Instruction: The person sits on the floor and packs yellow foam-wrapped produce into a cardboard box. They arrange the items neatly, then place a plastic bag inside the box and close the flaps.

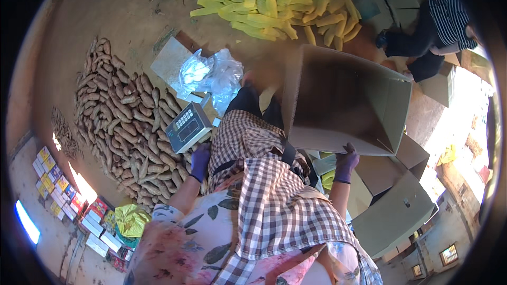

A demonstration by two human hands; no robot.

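Observation:
My right hand [345, 162], in a purple glove, grips the lower edge of a large open cardboard box [336, 142]. The box lies tilted with its dark inside facing me. My left hand [200, 161], also gloved in purple, hangs beside my checked apron [245, 126]. Its fingers are partly hidden, so I cannot tell whether it holds anything. Close above it sits a weighing-scale display with a keypad [189, 128]. A big heap of brown, elongated root tubers [126, 126] spreads over the floor to its left.
Clear plastic bags [214, 73] lie on a flat scale platform [170, 61]. Yellow foam net sleeves [261, 2] are heaped farther ahead. More cardboard boxes [392, 213] stand at my right. A person in a striped top [449, 18] bends at the upper right. Stacked cartons [59, 182] line the left wall.

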